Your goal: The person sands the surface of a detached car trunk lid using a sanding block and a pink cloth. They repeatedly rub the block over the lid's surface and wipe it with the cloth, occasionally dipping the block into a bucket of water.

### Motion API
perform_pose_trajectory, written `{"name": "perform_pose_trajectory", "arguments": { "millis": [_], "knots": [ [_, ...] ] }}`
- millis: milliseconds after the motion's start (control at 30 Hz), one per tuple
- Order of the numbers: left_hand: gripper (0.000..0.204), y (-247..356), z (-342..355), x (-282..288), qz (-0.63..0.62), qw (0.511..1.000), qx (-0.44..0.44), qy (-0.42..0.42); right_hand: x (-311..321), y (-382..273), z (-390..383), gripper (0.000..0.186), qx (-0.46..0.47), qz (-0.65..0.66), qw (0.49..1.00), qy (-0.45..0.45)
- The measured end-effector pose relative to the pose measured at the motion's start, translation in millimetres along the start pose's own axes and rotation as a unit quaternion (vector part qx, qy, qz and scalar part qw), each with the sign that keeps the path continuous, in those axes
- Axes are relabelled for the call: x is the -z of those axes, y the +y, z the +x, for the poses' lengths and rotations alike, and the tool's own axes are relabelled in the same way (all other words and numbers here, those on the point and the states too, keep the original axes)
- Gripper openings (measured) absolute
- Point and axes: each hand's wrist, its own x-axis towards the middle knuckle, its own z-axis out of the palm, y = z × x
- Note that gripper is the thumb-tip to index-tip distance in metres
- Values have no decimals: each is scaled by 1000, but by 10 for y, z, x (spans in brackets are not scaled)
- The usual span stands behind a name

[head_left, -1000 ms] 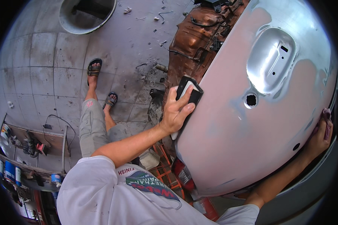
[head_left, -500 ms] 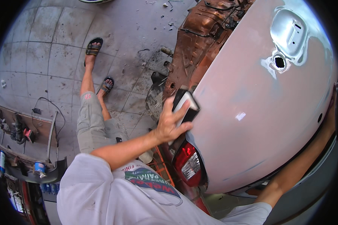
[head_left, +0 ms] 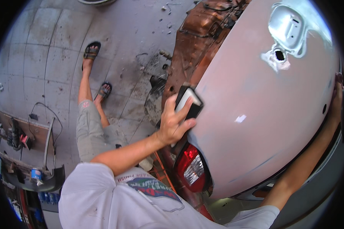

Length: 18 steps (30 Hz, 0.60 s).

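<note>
My left hand (head_left: 174, 120) is closed round a sanding block (head_left: 188, 103), white with a black sheet wrapped about it. The block rests against the left edge of a pinkish, primed car body panel (head_left: 248, 114), just above a red and clear tail light (head_left: 193, 168). My right arm reaches along the panel's lower right side. At the far right edge of the panel, my right hand (head_left: 336, 99) lies with its fingers stretched out, partly lost in the dark rim of the picture. Bare silvery metal surrounds a recess (head_left: 288, 26) and a round hole (head_left: 279, 55) in the panel.
Brown, exposed car bodywork (head_left: 198, 42) with wiring lies beyond the panel's left edge. A detached bumper (head_left: 30, 179) holding a blue can (head_left: 36, 174) is at the left. A cable (head_left: 46, 105) lies on the tiled floor (head_left: 38, 65), which has scattered debris.
The block and my left hand have shifted slightly along the panel edge, and the block has turned a little. My right hand has moved farther up the panel's right edge. The view has shifted slightly.
</note>
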Motion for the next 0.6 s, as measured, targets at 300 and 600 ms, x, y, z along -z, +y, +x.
{"name": "perform_pose_trajectory", "arguments": {
  "millis": [300,600],
  "knots": [
    [27,-491,2884,-344,158,966,-191,74,-552,-445,-135,29,104,-142,982,71],
    [69,-215,1369,-50,-43,998,3,-40,-517,-434,-553,24,-6,-86,987,139]
  ]
}}
